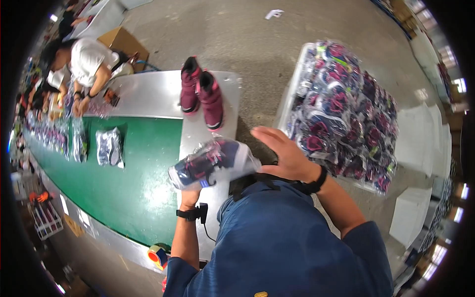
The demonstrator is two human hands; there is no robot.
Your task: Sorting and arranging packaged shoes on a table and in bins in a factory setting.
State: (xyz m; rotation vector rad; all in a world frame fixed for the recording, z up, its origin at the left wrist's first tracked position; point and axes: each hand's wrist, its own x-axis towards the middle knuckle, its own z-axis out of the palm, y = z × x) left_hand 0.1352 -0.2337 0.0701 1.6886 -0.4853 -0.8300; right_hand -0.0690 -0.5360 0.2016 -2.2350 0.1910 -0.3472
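Observation:
A clear plastic bag of dark blue and pink shoes is held up in front of my body, over the metal end of the table. My left hand grips it from below at its near left side; most of those fingers are hidden behind the bag. My right hand is open at the bag's right end, fingers stretched and thumb spread. Its thumb is close to the plastic, and I cannot tell whether they touch. Just beyond the bag, a pair of maroon boots stands on the metal surface.
A white bin heaped with bagged shoes stands at the right. One bagged pair lies on the green belt. A co-worker handles bags at the far left. A tape dispenser sits by the near table edge.

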